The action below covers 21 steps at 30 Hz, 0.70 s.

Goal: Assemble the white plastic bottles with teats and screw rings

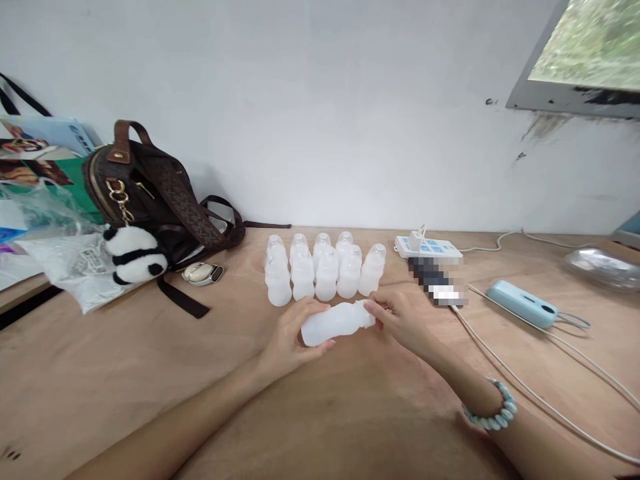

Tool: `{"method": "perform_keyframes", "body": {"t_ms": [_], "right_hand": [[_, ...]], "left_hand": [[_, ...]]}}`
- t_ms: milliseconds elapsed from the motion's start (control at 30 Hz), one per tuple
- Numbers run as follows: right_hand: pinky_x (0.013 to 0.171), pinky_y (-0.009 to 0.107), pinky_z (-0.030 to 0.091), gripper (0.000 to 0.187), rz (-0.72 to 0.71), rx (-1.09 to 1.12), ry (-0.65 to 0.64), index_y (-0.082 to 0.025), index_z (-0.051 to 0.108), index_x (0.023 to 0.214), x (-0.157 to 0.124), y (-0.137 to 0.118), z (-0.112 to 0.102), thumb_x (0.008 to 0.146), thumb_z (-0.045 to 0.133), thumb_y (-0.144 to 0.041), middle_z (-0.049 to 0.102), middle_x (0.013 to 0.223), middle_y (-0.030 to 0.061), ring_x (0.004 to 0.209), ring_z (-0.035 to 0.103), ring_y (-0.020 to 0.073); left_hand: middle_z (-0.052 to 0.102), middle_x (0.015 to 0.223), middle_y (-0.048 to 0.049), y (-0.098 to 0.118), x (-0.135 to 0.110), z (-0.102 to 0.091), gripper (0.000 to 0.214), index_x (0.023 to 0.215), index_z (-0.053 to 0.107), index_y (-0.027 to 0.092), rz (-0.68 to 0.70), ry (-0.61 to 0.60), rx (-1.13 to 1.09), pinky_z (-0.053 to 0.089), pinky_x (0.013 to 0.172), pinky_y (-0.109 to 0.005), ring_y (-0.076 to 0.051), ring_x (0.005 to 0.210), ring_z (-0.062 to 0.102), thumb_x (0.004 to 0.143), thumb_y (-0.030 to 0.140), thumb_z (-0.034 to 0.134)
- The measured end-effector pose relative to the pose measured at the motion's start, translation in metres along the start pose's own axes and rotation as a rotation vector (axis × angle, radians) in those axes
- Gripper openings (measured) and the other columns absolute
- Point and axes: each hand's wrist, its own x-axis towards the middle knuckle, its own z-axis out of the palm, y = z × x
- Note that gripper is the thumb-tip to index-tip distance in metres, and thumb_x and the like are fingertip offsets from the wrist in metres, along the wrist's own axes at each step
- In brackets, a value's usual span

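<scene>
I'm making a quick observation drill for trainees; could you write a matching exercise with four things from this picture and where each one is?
Things
1. Nearest bottle
2. Panda toy
3. Power strip
4. Bead bracelet

Places
A. Around the right arm
B. Near the foot of the wall, with a white plug in it
C. Held by the left hand and the right hand
D. In front of the brown backpack

Right pairs: 1-C, 2-D, 3-B, 4-A
</scene>
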Motion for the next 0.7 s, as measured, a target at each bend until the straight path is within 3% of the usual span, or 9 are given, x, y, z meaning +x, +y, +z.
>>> {"method": "perform_keyframes", "body": {"t_ms": [67,133,200,300,500,567,700], "right_hand": [[0.050,0.022,0.030,0.062,0.018,0.022,-0.055,-0.015,0.049,0.058,0.000,0.002,0.000,0.092,0.040,-0.066,0.050,0.052,0.0004,0.049,0.045,0.0096],[0.052,0.022,0.033,0.065,0.006,0.056,-0.080,-0.015,0.056,0.066,0.000,0.003,-0.001,0.092,0.032,-0.070,0.055,0.059,0.0019,0.054,0.048,0.0107],[0.058,0.023,0.038,0.068,-0.026,0.100,-0.058,-0.017,0.063,0.090,0.000,0.003,-0.003,0.093,0.025,-0.072,0.061,0.073,0.0035,0.064,0.053,0.0125],[0.065,0.026,0.043,0.069,-0.076,0.208,0.025,-0.021,0.056,0.121,0.001,0.003,-0.007,0.092,0.022,-0.074,0.063,0.095,0.0068,0.075,0.057,0.0148],[0.069,0.029,0.047,0.065,-0.050,0.324,0.200,-0.017,0.056,0.115,0.010,0.005,-0.020,0.095,0.022,-0.069,0.066,0.096,0.0107,0.082,0.062,0.0179],[0.072,0.030,0.048,0.059,-0.029,0.220,0.268,-0.017,0.057,0.110,0.014,0.010,-0.029,0.096,0.025,-0.065,0.066,0.096,0.0106,0.082,0.063,0.0181],[0.092,0.038,0.045,0.036,0.147,-0.353,0.411,-0.018,0.055,0.110,0.023,0.033,-0.049,0.091,0.047,-0.047,0.064,0.113,0.0113,0.104,0.061,0.0230]], "left_hand": [[0.068,0.103,-0.0066,0.000,-0.001,0.001,0.037,0.107,0.059,0.019,0.013,-0.006,0.033,0.051,0.085,-0.030,-0.017,0.094,0.063,0.076,0.036,0.069],[0.068,0.101,-0.0054,0.000,-0.001,0.001,0.037,0.108,0.058,0.019,-0.077,-0.021,0.029,0.051,0.080,-0.028,-0.016,0.090,0.063,0.076,0.037,0.068],[0.068,0.101,-0.0045,0.001,0.000,0.000,0.037,0.107,0.058,0.019,-0.180,-0.019,-0.005,0.050,0.079,-0.027,-0.016,0.088,0.062,0.076,0.037,0.067],[0.066,0.103,-0.0039,0.002,0.002,0.000,0.037,0.106,0.057,0.019,-0.242,0.029,-0.102,0.048,0.081,-0.026,-0.015,0.089,0.060,0.075,0.036,0.066],[0.063,0.101,-0.0021,0.002,0.004,0.001,0.037,0.106,0.056,0.019,-0.300,0.069,-0.223,0.046,0.079,-0.023,-0.014,0.090,0.058,0.075,0.036,0.066],[0.063,0.101,-0.0016,0.001,0.003,0.001,0.036,0.106,0.056,0.019,-0.307,0.066,-0.225,0.045,0.079,-0.022,-0.013,0.089,0.058,0.075,0.036,0.066],[0.062,0.102,-0.0013,0.002,0.003,0.002,0.036,0.106,0.056,0.019,-0.310,0.066,-0.235,0.044,0.077,-0.021,-0.013,0.088,0.057,0.075,0.035,0.065]]}}
